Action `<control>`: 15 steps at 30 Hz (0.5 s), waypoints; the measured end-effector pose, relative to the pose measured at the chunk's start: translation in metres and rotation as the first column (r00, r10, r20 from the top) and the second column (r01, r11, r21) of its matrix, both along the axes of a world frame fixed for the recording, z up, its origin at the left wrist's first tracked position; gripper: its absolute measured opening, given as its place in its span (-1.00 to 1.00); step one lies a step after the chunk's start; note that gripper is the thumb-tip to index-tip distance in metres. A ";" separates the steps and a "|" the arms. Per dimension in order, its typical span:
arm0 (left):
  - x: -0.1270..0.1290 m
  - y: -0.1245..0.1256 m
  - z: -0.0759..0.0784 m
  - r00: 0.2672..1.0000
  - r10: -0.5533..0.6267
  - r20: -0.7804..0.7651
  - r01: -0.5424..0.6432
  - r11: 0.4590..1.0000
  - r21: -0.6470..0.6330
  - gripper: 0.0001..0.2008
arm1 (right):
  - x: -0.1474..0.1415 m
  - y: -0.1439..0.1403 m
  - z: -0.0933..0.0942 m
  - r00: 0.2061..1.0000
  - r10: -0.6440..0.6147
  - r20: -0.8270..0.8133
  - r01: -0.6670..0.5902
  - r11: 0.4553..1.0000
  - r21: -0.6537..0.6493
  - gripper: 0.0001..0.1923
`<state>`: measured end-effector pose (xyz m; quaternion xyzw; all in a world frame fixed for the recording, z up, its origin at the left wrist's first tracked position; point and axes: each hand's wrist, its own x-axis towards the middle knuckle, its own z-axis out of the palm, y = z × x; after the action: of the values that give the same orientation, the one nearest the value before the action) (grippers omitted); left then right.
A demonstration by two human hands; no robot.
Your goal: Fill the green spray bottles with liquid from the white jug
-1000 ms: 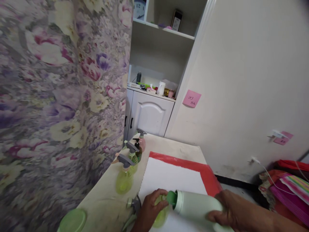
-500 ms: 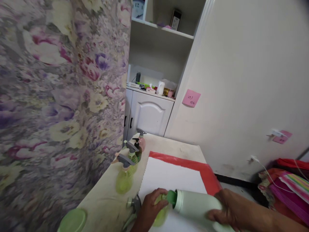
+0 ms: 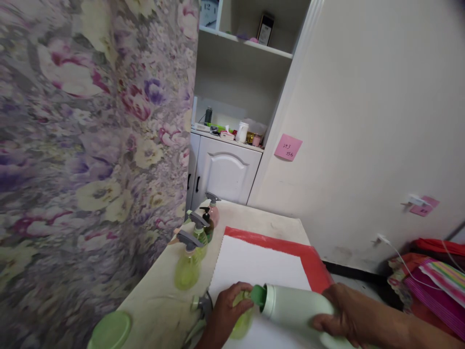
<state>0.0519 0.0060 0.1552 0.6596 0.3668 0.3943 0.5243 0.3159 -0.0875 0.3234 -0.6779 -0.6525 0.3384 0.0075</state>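
The head view showed the left hand (image 3: 228, 310) wrapped around a small yellow-green bottle (image 3: 242, 320) on the white sheet (image 3: 257, 266). The right hand (image 3: 339, 310) gripped a big pale green bottle (image 3: 294, 310), tipped on its side. Its green neck (image 3: 258, 295) touched the top of the small bottle, right beside the left fingers (image 3: 238, 304). A gray sprayer top (image 3: 201, 306) lay just beside the left hand.

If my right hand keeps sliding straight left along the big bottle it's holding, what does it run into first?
Probably the left hand, gripping the small yellow-green bottle at the pale green bottle's mouth; right hand depth unclear.
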 end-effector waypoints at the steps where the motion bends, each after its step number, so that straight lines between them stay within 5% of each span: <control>1: 0.000 0.000 0.000 1.000 0.001 0.002 -0.001 1.000 -0.001 -0.76 | 0.000 0.000 0.000 1.000 -0.001 0.007 0.001 1.000 -0.003 -0.51; 15: 0.000 0.002 0.001 1.000 0.014 -0.010 -0.014 0.999 0.033 -0.77 | -0.002 -0.001 0.005 1.000 0.010 -0.006 -0.010 1.000 -0.025 -0.48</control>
<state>0.0515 0.0084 0.1563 0.6675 0.3676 0.4006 0.5088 0.3140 -0.0884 0.3281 -0.6737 -0.6516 0.3485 -0.0010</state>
